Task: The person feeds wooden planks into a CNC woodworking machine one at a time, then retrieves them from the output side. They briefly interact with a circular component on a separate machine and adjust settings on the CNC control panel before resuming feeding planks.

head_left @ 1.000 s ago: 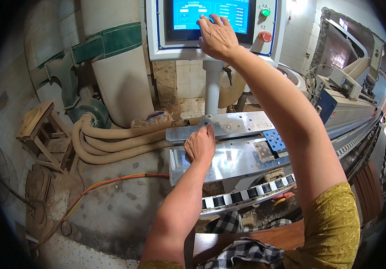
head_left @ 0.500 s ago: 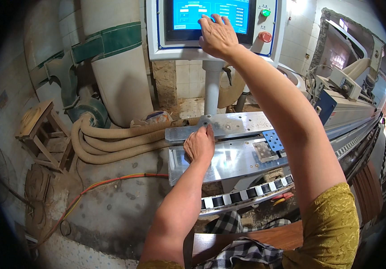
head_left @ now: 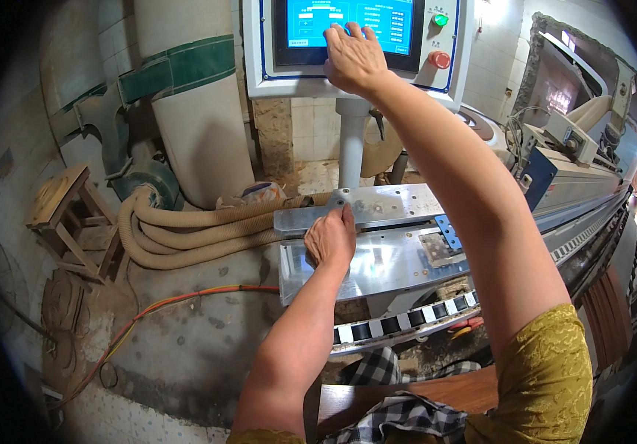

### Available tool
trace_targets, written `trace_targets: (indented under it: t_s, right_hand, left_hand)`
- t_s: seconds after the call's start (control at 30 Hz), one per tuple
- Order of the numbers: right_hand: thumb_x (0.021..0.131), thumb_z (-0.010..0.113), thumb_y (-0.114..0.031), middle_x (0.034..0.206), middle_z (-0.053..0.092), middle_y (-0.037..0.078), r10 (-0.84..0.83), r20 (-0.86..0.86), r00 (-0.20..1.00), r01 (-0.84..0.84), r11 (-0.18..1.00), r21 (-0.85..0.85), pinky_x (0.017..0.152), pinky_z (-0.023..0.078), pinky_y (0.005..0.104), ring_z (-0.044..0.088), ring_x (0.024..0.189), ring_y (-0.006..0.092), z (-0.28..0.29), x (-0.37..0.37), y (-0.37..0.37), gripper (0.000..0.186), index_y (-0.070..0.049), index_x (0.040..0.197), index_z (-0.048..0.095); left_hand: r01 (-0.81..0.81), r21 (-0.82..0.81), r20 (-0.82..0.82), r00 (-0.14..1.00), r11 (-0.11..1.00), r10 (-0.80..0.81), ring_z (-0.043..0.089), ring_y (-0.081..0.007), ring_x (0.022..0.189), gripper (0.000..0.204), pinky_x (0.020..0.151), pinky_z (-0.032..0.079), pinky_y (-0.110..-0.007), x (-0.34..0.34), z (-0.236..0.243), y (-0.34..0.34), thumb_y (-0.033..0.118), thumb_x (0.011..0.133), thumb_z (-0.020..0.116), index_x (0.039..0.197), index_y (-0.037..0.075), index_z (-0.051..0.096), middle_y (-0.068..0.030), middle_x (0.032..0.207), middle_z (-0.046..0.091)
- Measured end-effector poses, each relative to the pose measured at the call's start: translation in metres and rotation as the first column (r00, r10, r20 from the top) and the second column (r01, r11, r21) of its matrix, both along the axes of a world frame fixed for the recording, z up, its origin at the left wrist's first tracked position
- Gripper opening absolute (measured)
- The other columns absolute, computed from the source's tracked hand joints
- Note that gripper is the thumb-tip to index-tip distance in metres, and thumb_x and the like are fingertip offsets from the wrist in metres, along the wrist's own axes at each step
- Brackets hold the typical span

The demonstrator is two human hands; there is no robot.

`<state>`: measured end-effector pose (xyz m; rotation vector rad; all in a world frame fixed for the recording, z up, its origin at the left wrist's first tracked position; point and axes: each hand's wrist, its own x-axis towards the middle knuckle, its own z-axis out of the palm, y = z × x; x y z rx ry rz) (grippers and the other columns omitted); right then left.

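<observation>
My right hand [head_left: 355, 61] reaches up to a blue-lit touch screen [head_left: 315, 22] on a light control panel, fingers apart, with the fingertips at or just in front of the glass; whether they press it I cannot tell. Lower down, my left hand [head_left: 331, 238] is closed against the near edge of the upper metal plate [head_left: 400, 201] of a machine. Its thumb side points up by the bolts, and the curled fingers are hidden, so what they hold cannot be made out. Beneath it lies a wider shiny metal plate [head_left: 385, 263].
On the panel are a green button [head_left: 440, 21] and a red knob [head_left: 439, 59]. A row of black and white rollers [head_left: 400, 323] runs along the machine's near side. Ribbed hoses [head_left: 185, 218], a wooden stool [head_left: 67, 222] and an orange cable [head_left: 141, 317] lie leftward. A brown board [head_left: 437, 392] is nearest.
My right hand has shifted slightly left across the screen, and its forearm has moved a little left too. My left hand keeps its place on the machine.
</observation>
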<state>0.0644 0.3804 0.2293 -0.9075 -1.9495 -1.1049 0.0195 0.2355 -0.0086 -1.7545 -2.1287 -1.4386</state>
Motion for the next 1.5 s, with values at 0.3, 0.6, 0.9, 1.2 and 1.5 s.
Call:
trace_targets:
  t_s: [0.3, 0.6, 0.9, 1.2, 1.5]
  right_hand:
    - [0.075, 0.052, -0.012, 0.115, 0.056, 0.015, 0.038, 0.010, 0.999, -0.038, 0.999, 0.002, 0.098, 0.033, 0.0472, 0.046, 0.114, 0.0324, 0.004, -0.001, -0.011, 0.030, -0.003, 0.104, 0.051]
    - [0.078, 0.047, -0.011, 0.124, 0.051, 0.017, 0.017, -0.027, 0.999, -0.018, 1.000, -0.015, 0.102, 0.029, 0.0498, 0.043, 0.118, 0.0333, -0.003, 0.003, 0.001, 0.029, -0.001, 0.105, 0.051]
    - [0.076, 0.051, -0.013, 0.124, 0.051, 0.016, 0.033, 0.018, 0.999, -0.033, 0.999, 0.002, 0.097, 0.032, 0.0484, 0.045, 0.115, 0.0335, -0.013, 0.017, -0.011, 0.029, -0.002, 0.104, 0.050]
    - [0.076, 0.054, -0.014, 0.129, 0.048, 0.014, 0.022, 0.016, 1.000, -0.023, 0.998, 0.057, 0.100, 0.032, 0.0481, 0.043, 0.119, 0.0336, -0.006, 0.010, -0.002, 0.036, -0.003, 0.110, 0.049]
    - [0.076, 0.057, -0.019, 0.128, 0.049, 0.012, -0.034, 0.041, 0.999, 0.037, 0.997, -0.073, 0.100, 0.032, 0.0458, 0.043, 0.118, 0.0326, -0.005, 0.019, -0.013, 0.043, -0.003, 0.114, 0.049]
  left_hand:
    - [-0.017, 0.003, -0.004, 1.000, 1.000, 0.017, 0.060, -0.0352, 0.064, 0.032, 0.058, 0.045, -0.045, -0.002, -0.001, 0.001, 0.029, 0.088, 0.054, 0.070, 0.004, 0.063, -0.0188, 0.065, 0.061]
    - [-0.004, -0.015, 0.002, 1.000, 1.000, 0.004, 0.060, -0.0351, 0.066, 0.032, 0.060, 0.045, -0.045, 0.001, 0.002, -0.001, 0.029, 0.088, 0.054, 0.071, 0.004, 0.062, -0.0185, 0.065, 0.061]
    - [-0.022, -0.061, 0.010, 1.000, 0.998, 0.022, 0.060, -0.0345, 0.068, 0.035, 0.062, 0.045, -0.046, -0.001, 0.001, 0.001, 0.033, 0.089, 0.051, 0.071, 0.005, 0.062, -0.0173, 0.068, 0.062]
    - [-0.020, -0.068, 0.007, 1.000, 0.998, 0.021, 0.061, -0.0340, 0.068, 0.033, 0.062, 0.045, -0.045, -0.002, 0.002, 0.000, 0.032, 0.089, 0.052, 0.072, 0.005, 0.063, -0.0173, 0.067, 0.062]
    - [-0.012, -0.040, 0.015, 1.000, 0.999, 0.013, 0.060, -0.0341, 0.066, 0.035, 0.060, 0.044, -0.045, -0.001, 0.000, 0.001, 0.032, 0.089, 0.052, 0.069, 0.005, 0.062, -0.0177, 0.064, 0.060]
